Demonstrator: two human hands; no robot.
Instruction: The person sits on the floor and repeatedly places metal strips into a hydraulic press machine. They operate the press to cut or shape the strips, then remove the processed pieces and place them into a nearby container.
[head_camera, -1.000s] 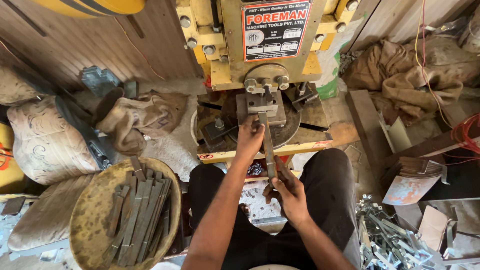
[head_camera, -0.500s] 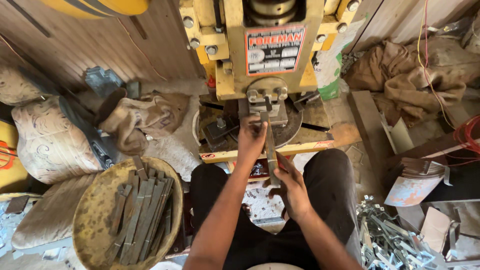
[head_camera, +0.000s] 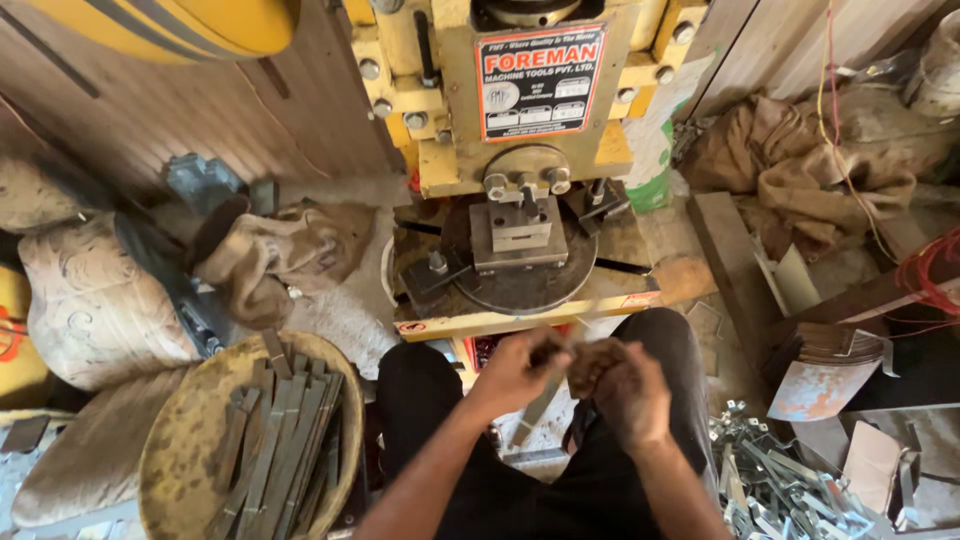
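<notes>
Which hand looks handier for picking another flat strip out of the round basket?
Probably the left hand: the basket of metal strips sits on that side, while the right hand would have to cross over.

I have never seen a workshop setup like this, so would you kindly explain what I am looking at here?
The single picture comes from a camera worn on the person's head, looking down at their lap. In front stands a yellow press machine with a grey metal block on its round plate. The left hand and right hand meet over the knees and hold a flat metal strip; motion blur hides the exact grip. On the left a round pan holds more flat strips. On the right lies a heap of bent shiny metal pieces.
</notes>
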